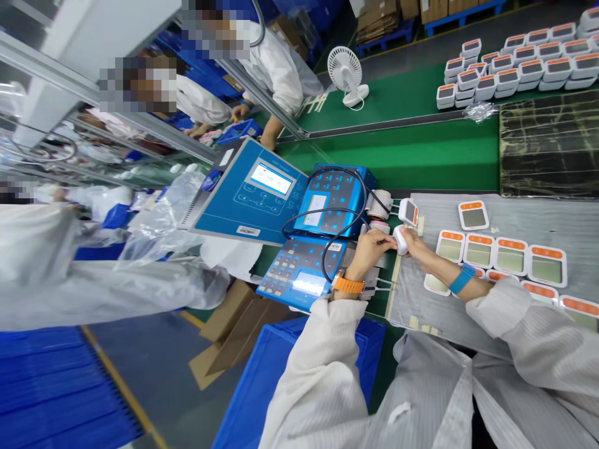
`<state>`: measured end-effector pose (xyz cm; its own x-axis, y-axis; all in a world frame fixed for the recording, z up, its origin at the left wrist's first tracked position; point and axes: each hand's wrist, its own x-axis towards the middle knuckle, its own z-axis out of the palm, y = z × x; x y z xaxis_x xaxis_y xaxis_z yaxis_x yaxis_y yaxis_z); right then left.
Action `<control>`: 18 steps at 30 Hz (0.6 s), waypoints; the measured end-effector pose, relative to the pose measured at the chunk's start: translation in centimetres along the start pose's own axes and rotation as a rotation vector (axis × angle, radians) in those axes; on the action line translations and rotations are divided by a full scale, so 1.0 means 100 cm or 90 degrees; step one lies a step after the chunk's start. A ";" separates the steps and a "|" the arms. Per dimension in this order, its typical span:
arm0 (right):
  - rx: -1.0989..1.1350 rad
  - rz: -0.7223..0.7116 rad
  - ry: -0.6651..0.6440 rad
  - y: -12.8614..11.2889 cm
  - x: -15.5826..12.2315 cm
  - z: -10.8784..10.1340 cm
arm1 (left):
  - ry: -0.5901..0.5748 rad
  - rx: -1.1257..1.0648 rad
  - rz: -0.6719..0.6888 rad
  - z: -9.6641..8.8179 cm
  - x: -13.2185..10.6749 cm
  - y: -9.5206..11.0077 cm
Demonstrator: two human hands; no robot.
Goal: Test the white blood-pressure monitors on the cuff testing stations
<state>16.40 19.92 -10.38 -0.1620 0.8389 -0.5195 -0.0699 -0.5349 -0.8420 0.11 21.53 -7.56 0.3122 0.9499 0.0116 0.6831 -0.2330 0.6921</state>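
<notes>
White unit (400, 241), one: held at the left edge of the grey-covered worktop (435, 215), between the two hands. Right grip (414, 243): clamped on the unit from its right side; blue band (463, 279) worn at the wrist. Left grip (373, 249): fingers drawn together at the unit's left side; whether it is pinched there cannot be told. Orange-strapped watch (349, 285): worn on the left wrist. Small display device (409, 212), one: placed just beyond the unit. Orange-banded devices (480, 251): laid in rows to the right, partly covered by the right forearm. Blue instruments (250, 190), three: grouped to the left. White fan (345, 68), one: stood farther back.
</notes>
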 end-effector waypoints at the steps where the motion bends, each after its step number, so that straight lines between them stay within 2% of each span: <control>1: -0.028 -0.007 0.012 0.000 0.001 0.002 | -0.012 0.007 -0.003 -0.002 0.000 0.003; 3: -0.133 -0.039 0.042 0.001 0.000 0.005 | -0.033 0.048 0.005 -0.005 -0.002 0.009; 6: -0.386 -0.168 0.017 0.002 -0.014 -0.009 | -0.050 0.156 0.021 -0.009 -0.003 0.015; 8: -0.569 -0.260 0.017 0.002 -0.031 -0.031 | -0.065 0.183 0.024 -0.008 -0.002 0.015; 11: -0.780 -0.328 0.148 0.007 -0.055 -0.074 | -0.103 0.174 0.036 -0.003 0.002 0.012; 13: -0.855 -0.356 0.211 0.014 -0.064 -0.098 | -0.126 0.186 0.036 0.001 0.004 0.012; 16: -0.899 -0.425 0.208 0.025 -0.060 -0.120 | -0.133 0.233 0.016 -0.002 -0.001 0.017; 18: -0.902 -0.458 0.193 0.028 -0.052 -0.128 | -0.113 0.272 0.009 -0.010 -0.014 0.022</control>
<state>29.61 15.33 -11.83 -0.2972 0.9417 0.1577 0.9034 0.3308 -0.2728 0.46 19.92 -5.33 0.4058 0.9045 -0.1312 0.8776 -0.3455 0.3323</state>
